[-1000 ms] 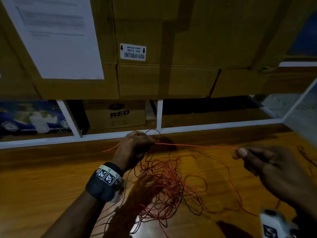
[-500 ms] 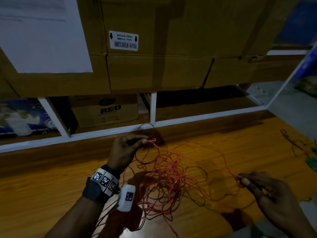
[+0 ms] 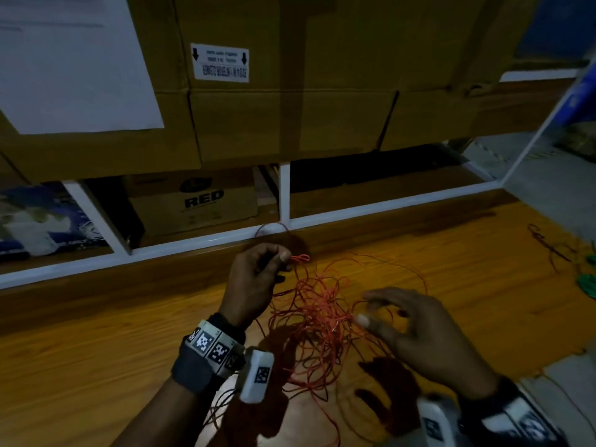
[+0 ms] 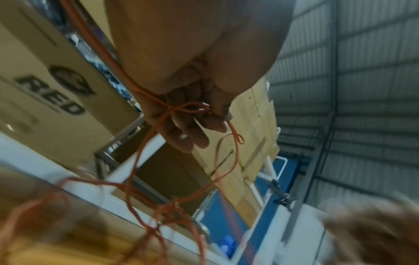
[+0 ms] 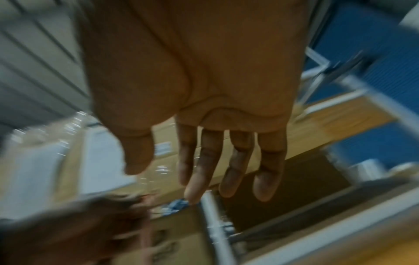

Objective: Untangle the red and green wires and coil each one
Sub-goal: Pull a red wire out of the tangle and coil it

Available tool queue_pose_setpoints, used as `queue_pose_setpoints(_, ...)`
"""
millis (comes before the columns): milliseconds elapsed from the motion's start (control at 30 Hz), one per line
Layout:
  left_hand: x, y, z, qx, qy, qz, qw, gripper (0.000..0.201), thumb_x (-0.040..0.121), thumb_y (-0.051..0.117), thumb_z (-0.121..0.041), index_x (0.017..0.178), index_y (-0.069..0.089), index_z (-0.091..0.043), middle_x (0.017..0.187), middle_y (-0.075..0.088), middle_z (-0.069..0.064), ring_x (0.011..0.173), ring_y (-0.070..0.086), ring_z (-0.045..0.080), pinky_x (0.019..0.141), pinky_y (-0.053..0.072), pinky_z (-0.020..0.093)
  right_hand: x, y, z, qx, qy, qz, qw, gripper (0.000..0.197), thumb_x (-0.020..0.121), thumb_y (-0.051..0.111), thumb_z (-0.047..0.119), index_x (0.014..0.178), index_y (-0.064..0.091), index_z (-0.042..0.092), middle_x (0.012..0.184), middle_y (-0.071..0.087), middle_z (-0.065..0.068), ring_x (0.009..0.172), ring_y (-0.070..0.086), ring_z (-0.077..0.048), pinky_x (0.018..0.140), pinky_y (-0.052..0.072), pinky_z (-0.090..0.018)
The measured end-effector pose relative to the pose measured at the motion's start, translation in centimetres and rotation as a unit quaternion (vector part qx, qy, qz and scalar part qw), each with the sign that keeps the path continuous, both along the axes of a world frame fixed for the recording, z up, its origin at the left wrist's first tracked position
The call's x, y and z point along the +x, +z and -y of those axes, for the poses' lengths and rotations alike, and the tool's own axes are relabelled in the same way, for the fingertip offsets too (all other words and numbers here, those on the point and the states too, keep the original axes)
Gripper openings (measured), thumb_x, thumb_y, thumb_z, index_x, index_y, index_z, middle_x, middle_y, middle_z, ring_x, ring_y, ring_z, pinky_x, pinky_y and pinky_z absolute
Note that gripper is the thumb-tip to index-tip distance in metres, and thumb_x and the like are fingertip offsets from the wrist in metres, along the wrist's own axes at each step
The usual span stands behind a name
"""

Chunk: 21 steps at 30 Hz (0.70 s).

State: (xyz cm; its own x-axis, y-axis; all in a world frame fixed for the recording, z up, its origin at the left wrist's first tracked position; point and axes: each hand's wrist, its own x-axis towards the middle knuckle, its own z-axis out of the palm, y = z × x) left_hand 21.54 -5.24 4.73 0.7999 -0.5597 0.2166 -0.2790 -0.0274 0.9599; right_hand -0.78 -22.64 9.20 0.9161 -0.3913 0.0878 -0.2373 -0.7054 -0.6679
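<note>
1. A white paper sheet (image 3: 74,59) was fixed to the cardboard boxes (image 3: 290,124) at the upper left of the head view; a white label (image 3: 220,62) sat further right on the same boxes
2. Below them, a white-framed shelf (image 3: 283,191) held a carton printed "RED" (image 3: 193,201), left of centre
3. The left hand (image 3: 254,279) was raised at the centre of the head view, fingers curled, pinching the red wire (image 3: 319,321) between thumb and fingertips; a small loop stuck out to the right of the pinch. The left wrist view (image 4: 190,111) confirmed the red wire (image 4: 158,125) crossing the curled fingers and trailing down to the lower left of the frame
4. The bulk of the red wire lay as a loose tangle on the wooden table (image 3: 96,366), centre to lower centre, between the two hands
5. The right hand (image 3: 419,333) hovered right of centre over the tangle's right edge, fingers spread and straight, holding nothing; whether the fingertips touched any strand could not be told. The right wrist view (image 5: 204,107) showed the fingers extended, though blurred
6. The green wire (image 3: 585,282) lay at the far right edge of the table, well apart from the red tangle, beside a darker wire (image 3: 548,246) of unclear colour
</note>
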Motion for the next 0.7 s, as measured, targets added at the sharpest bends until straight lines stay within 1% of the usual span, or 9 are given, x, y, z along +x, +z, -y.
queue_pose_setpoints(100, -0.9, 0.6, 0.4, -0.024, -0.026, -0.034, 0.999, 0.014, 0.102, 0.06, -0.018, 0.097, 0.07, -0.009, 0.089, 0.073, 0.01, 0.089, 0.071, 0.029, 0.076, 0.06, 0.046, 3.7, -0.3, -1.4, 0.06, 0.008, 0.04, 0.997, 0.043, 0.091, 0.064, 0.058, 0.128, 0.066, 0.036, 0.118, 0.067, 0.024, 0.109, 0.06, 0.009, 0.087, 0.055, -0.025)
queue_pose_setpoints(167, -1.2, 1.0, 0.4, -0.041, -0.043, -0.06, 0.996, 0.015, 0.1, 0.062, -0.019, 0.096, 0.07, -0.007, 0.089, 0.072, 0.012, 0.091, 0.07, 0.033, 0.077, 0.059, 0.047, 6.0, -0.7, -1.7, 0.098, 0.007, 0.038, 0.994, 0.043, 0.095, 0.065, 0.051, 0.135, 0.061, 0.034, 0.128, 0.064, 0.021, 0.114, 0.059, 0.006, 0.093, 0.057, -0.034)
queue_pose_setpoints(267, -1.3, 1.4, 0.2, -0.064, -0.07, -0.101, 0.99, 0.017, 0.096, 0.065, -0.022, 0.096, 0.071, -0.006, 0.096, 0.071, 0.015, 0.098, 0.068, 0.038, 0.084, 0.057, 0.05, 8.1, -1.3, -1.2, 0.185, 0.05, 0.05, 0.98, 0.039, 0.099, 0.065, 0.037, 0.137, 0.061, 0.032, 0.132, 0.064, 0.016, 0.119, 0.059, 0.002, 0.095, 0.053, -0.031)
queue_pose_setpoints(333, -1.2, 1.5, -0.2, -0.064, -0.08, -0.123, 0.987, 0.017, 0.096, 0.064, -0.019, 0.097, 0.07, -0.004, 0.098, 0.07, 0.014, 0.098, 0.068, 0.035, 0.088, 0.056, 0.048, 8.5, -1.2, -1.0, 0.268, 0.088, 0.04, 0.959, 0.032, 0.1, 0.064, 0.029, 0.132, 0.065, 0.029, 0.125, 0.071, 0.005, 0.109, 0.065, -0.005, 0.082, 0.051, -0.025)
queue_pose_setpoints(400, -1.0, 1.3, -0.6, -0.066, -0.08, -0.131, 0.986, 0.017, 0.096, 0.064, -0.019, 0.098, 0.07, -0.003, 0.099, 0.069, 0.013, 0.097, 0.066, 0.032, 0.091, 0.054, 0.048, 8.5, -1.0, -0.9, 0.331, 0.107, 0.013, 0.937, 0.028, 0.101, 0.063, 0.025, 0.128, 0.067, 0.027, 0.117, 0.074, -0.004, 0.096, 0.067, -0.015, 0.071, 0.049, -0.025)
queue_pose_setpoints(467, -0.7, 1.0, -0.9, -0.076, -0.065, -0.129, 0.987, 0.022, 0.094, 0.066, -0.023, 0.1, 0.07, -0.002, 0.102, 0.069, 0.02, 0.1, 0.065, 0.038, 0.092, 0.051, 0.049, 8.6, -1.2, -0.7, 0.326, 0.111, -0.003, 0.939, 0.025, 0.101, 0.062, 0.022, 0.125, 0.068, 0.024, 0.109, 0.076, -0.007, 0.09, 0.068, -0.016, 0.065, 0.048, -0.025)
queue_pose_setpoints(567, -0.5, 0.7, -1.3, -0.09, -0.06, -0.12, 0.987, 0.027, 0.095, 0.066, -0.023, 0.103, 0.068, 0.003, 0.11, 0.066, 0.03, 0.108, 0.06, 0.048, 0.092, 0.049, 0.051, 8.8, -1.5, -0.7, 0.336, 0.074, 0.025, 0.938, 0.016, 0.097, 0.067, 0.018, 0.112, 0.073, 0.016, 0.097, 0.075, -0.006, 0.088, 0.067, -0.017, 0.064, 0.051, -0.03)
queue_pose_setpoints(633, -0.8, 1.1, -1.4, -0.098, -0.064, -0.116, 0.986, 0.022, 0.096, 0.065, -0.023, 0.1, 0.069, -0.001, 0.102, 0.068, 0.025, 0.1, 0.064, 0.04, 0.09, 0.05, 0.047, 8.9, -1.2, -1.0, 0.393, 0.029, 0.047, 0.918, 0.007, 0.093, 0.071, 0.015, 0.1, 0.073, 0.016, 0.09, 0.072, -0.002, 0.088, 0.066, -0.018, 0.068, 0.055, -0.035)
queue_pose_setpoints(700, -1.1, 1.3, -1.5, -0.105, -0.063, -0.117, 0.986, 0.02, 0.095, 0.063, -0.023, 0.098, 0.068, -0.004, 0.088, 0.067, 0.016, 0.087, 0.065, 0.029, 0.084, 0.052, 0.04, 9.1, -0.7, -1.0, 0.416, 0.005, 0.064, 0.907, 0.004, 0.092, 0.072, 0.015, 0.095, 0.073, 0.017, 0.089, 0.073, 0.001, 0.09, 0.067, -0.017, 0.073, 0.056, -0.038)
